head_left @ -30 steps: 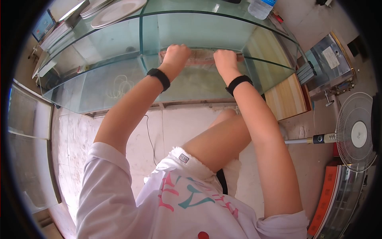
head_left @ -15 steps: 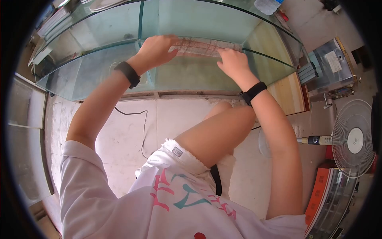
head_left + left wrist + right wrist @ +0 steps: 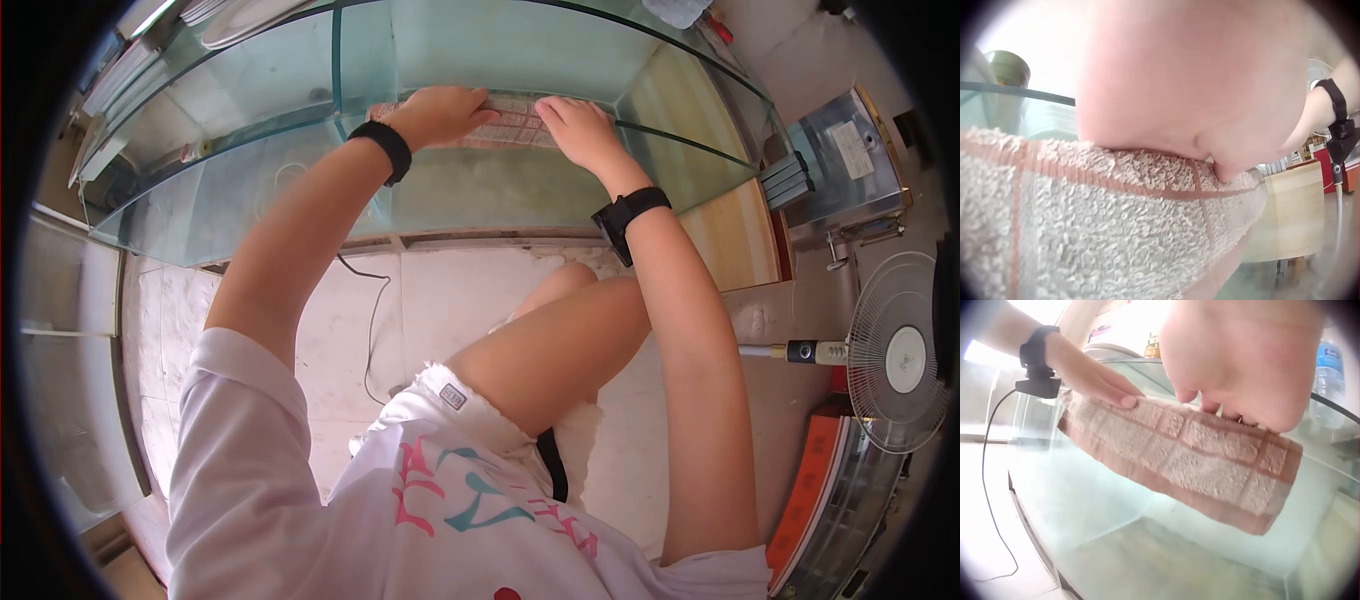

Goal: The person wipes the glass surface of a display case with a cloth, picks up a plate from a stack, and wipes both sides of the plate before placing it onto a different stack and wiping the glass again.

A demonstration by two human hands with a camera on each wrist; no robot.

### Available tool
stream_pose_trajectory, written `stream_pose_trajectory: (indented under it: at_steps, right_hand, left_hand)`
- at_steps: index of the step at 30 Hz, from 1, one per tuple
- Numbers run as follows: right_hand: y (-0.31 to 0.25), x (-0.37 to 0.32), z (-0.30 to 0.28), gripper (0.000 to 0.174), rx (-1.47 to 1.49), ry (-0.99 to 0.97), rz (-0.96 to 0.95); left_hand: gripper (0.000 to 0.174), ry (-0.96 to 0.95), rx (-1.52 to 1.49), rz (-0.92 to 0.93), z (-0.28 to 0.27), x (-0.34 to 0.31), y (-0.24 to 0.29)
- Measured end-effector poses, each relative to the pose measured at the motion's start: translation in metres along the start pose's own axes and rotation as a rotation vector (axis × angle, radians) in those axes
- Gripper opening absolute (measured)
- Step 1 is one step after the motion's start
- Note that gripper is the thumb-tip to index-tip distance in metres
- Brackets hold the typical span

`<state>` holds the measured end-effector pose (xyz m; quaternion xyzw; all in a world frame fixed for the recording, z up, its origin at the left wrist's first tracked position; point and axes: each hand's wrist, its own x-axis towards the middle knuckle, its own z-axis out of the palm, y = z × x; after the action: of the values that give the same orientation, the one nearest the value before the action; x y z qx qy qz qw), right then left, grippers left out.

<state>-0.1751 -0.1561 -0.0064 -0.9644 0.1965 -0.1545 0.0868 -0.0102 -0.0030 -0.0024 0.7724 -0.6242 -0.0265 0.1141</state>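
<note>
A pinkish-brown towel (image 3: 1197,459) with white looped patches lies folded along the top edge of a glass case (image 3: 230,215), its front side hanging down. My left hand (image 3: 440,115) grips it toward its left part, thumb on the front face and fingers over the top. To the right, my right hand (image 3: 582,132) holds the same top edge, fingers curled over it in the right wrist view. Looped white texture and brown stripes of the towel fill the lower left wrist view, under my left palm (image 3: 1191,75). Both wrists wear black bands.
Plates (image 3: 250,25) and a plastic bottle (image 3: 1327,387) stand on the glass top behind. Right of the case are a wooden panel (image 3: 735,240), a metal box (image 3: 845,160) and a standing fan (image 3: 905,355). A thin cable (image 3: 378,320) hangs over the floor.
Both hands were fists on the towel, then loosened and spread apart. Now the left hand has come back rightward onto the towel, and both hold its top edge.
</note>
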Motion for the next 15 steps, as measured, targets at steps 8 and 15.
stream_pose_trajectory:
  at_steps: [8,15]
  right_hand:
    - [0.029,-0.012,0.021,0.027,-0.014,0.180,-0.201]
    - [0.060,-0.019,0.037,0.038,-0.237,0.493,-0.339]
  left_hand:
    - [0.041,0.034,0.077,0.001,0.005,0.000,0.007]
    - [0.042,0.129,0.298,0.016,0.008,0.013,0.033]
